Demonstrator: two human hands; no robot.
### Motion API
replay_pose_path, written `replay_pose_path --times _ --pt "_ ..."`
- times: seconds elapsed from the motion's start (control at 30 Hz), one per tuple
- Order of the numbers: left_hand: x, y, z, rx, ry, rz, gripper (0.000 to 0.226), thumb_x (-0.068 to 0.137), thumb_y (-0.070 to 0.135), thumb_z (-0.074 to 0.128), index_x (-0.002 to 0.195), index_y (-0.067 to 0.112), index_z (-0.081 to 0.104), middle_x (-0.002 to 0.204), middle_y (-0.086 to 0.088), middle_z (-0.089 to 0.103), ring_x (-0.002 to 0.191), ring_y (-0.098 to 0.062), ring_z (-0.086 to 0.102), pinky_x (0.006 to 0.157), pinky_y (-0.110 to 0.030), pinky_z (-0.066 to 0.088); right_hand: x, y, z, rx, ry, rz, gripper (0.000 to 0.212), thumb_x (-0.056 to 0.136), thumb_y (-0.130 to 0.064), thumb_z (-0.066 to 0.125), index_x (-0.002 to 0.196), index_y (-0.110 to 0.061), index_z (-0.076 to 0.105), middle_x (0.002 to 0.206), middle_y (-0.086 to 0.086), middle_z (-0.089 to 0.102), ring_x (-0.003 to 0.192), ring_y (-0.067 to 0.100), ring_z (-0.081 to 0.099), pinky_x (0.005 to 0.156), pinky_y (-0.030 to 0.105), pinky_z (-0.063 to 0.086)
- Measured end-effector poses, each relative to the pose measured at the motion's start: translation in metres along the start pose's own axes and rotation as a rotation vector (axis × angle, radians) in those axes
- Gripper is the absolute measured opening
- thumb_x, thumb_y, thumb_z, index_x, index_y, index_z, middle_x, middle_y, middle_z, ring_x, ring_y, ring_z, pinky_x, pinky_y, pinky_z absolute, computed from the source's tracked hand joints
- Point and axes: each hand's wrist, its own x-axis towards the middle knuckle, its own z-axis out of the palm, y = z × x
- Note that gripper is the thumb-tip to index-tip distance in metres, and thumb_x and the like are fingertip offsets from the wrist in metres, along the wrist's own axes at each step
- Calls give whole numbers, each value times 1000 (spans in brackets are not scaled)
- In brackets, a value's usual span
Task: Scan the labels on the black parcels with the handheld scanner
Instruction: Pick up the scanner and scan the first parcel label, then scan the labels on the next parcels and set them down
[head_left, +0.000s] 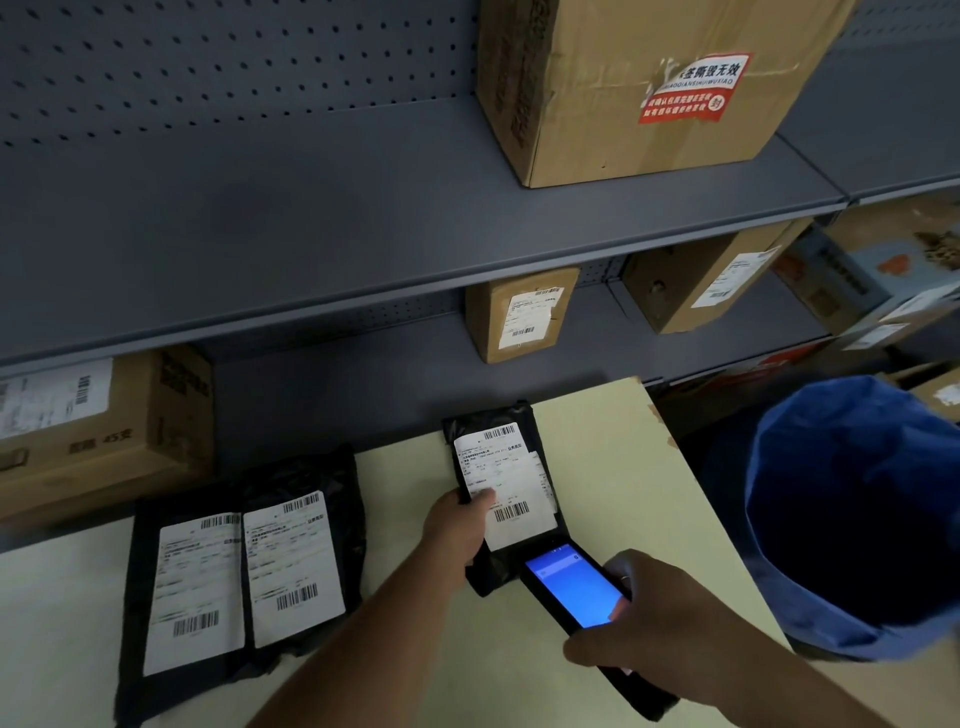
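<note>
A black parcel (496, 415) with a white barcode label lies on the pale table (613, 467). My left hand (457, 530) grips its left edge, thumb on the label. My right hand (660, 613) holds the black handheld scanner (571, 582); its blue screen is lit and its top end points at the lower barcode of that parcel. Two more black parcels lie side by side on the left, one (197, 582) nearer me and one (301, 561) beside it, each with a white label facing up.
A blue bin (852, 519) stands at the right, by the table's edge. Grey metal shelves (363, 234) rise behind the table, carrying cardboard boxes (644, 88), one (519, 312) just behind the held parcel and another (104, 415) at the left.
</note>
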Motion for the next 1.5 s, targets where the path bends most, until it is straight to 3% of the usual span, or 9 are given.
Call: replay_pose_path --times 0.1,0.23,0.33,0.43,0.6,0.87,1.23,1.37,1.5 --pt "-6 -2 -6 95 36 73 33 92 37 64 118 21 75 112 0 80 100 -23 75 94 -44 61 -2 -5 3 -4 -4 -9 70 48 -56 84 109 -33 58 104 -3 72 94 17 77 90 36 63" --pt "-19 -4 -30 116 149 209 14 95 22 66 108 25 69 112 7 73 103 -18 67 94 -29 50 -4 -18 12 -16 -17 -37 75 52 -54 86 117 -32 55 105 -4 71 92 14 75 86 31 60" --pt "-24 -11 -60 112 263 264 52 95 17 67 145 13 57 142 -2 61 129 -24 61 104 -27 43 -5 -34 23 -30 -33 -75 72 56 -50 87 116 -35 52 106 -7 70 89 10 75 86 29 61" --pt "-32 -19 -93 82 476 331 59 89 18 69 147 16 55 141 -8 58 126 -28 61 109 -45 50 -6 -52 35 -58 -57 -108 69 54 -51 87 113 -35 57 106 -6 72 89 11 75 88 32 62" --pt "-43 -32 -142 237 755 221 73 83 29 79 148 10 50 145 -17 52 129 -37 52 104 -53 48 -7 -73 56 -100 -42 -161 71 47 -56 84 111 -35 62 102 -7 73 85 11 76 85 34 63" --pt "-37 -54 -163 262 623 -113 110 76 52 80 161 13 21 162 -15 35 146 -40 38 119 -57 35 -7 -82 74 -117 -49 -171 73 47 -57 86 111 -35 59 99 -7 75 82 10 77 84 33 64" --pt "-24 -49 -157 365 483 -173 116 67 57 85 157 13 27 159 -14 34 148 -37 34 120 -51 34 -6 -70 73 -83 -29 -130 74 55 -54 86 120 -31 58 92 -8 75 73 2 73 67 22 52" --pt "-12 -44 -154 188 480 -242 125 61 63 89 156 9 28 155 -18 40 142 -39 42 115 -54 41 -4 -67 71 -74 -28 -115 67 56 -54 87 113 -38 55 98 -10 73 84 4 73 81 25 59" --pt "-7 -42 -144 283 478 -260 128 57 61 91 155 9 25 157 -17 38 142 -39 40 115 -52 41 0 -62 69 -62 -41 -101 78 52 -56 85 120 -37 54 99 -11 74 84 5 74 87 29 61"
